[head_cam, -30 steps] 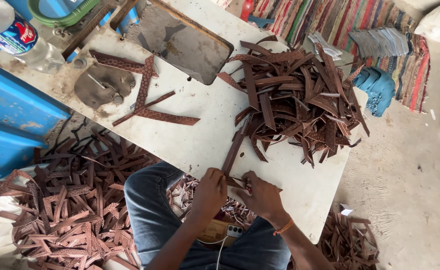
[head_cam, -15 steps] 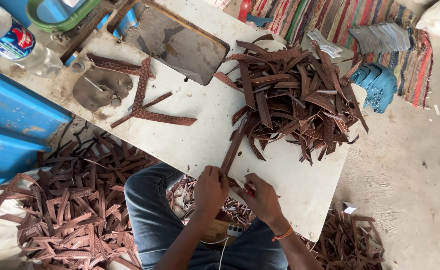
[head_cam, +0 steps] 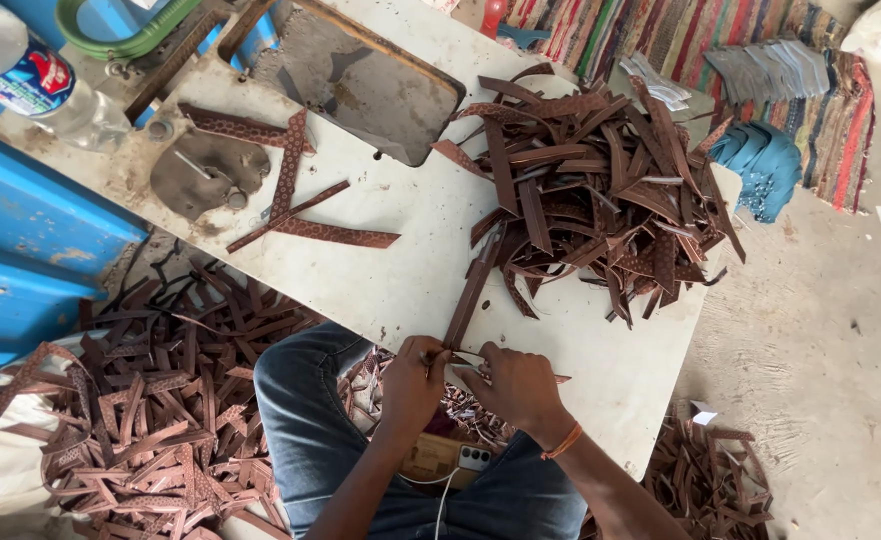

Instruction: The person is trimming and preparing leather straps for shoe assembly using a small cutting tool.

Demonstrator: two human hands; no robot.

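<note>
At table's near edge, both hands are pinching the lower end of one long brown leather strip (head_cam: 467, 300): the left hand (head_cam: 412, 380) is closing its fingers round the strip end from its side, and the right hand (head_cam: 512, 385) is gripping the same end w/ thumb & fingers, a thin pale sliver seeming to stick out between them, tho it's too small to tell what it is. Strip is running up & away from the hands, lying flat on the white table (head_cam: 400, 250), its far end touching the big heap of brown strips (head_cam: 600, 180). To do this bit well, the person is best keeping the strip taut & flat on the tabletop, pinch close to the very end, elbows tucked, so it isn't twisting or dragging others out of the heap. Further out, a few patterned strips (head_cam: 300, 205) are lying crossed near a grey metal plate (head_cam: 205, 170), well apart from the hands. Down on the floor, more cut pieces (head_cam: 150, 420) are piling up beside the person's knee, and a phone (head_cam: 445, 460) is resting on the lap.
</note>
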